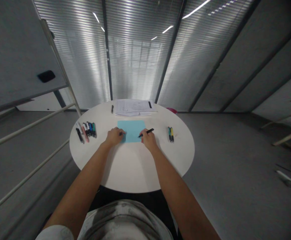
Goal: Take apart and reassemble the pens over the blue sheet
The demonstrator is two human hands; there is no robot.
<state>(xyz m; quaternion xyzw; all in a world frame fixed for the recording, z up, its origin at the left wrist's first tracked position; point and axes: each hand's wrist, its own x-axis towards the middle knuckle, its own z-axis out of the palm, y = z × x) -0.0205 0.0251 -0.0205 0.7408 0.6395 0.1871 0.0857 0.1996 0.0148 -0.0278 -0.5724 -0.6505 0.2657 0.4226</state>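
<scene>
A light blue sheet of paper [131,129] lies on the round white table [133,166]. My right hand [148,140] grips a black pen [146,132], whose tip rests on the sheet's right part. My left hand [114,136] is closed at the sheet's left edge with something small and dark between its fingers; I cannot tell what it is.
Several markers [86,130] lie in a row at the table's left. Two pens [170,134] lie at the right. A stack of white papers [133,107] and a dark pen [112,108] sit at the far edge. A whiteboard on a stand [15,60] is to the left.
</scene>
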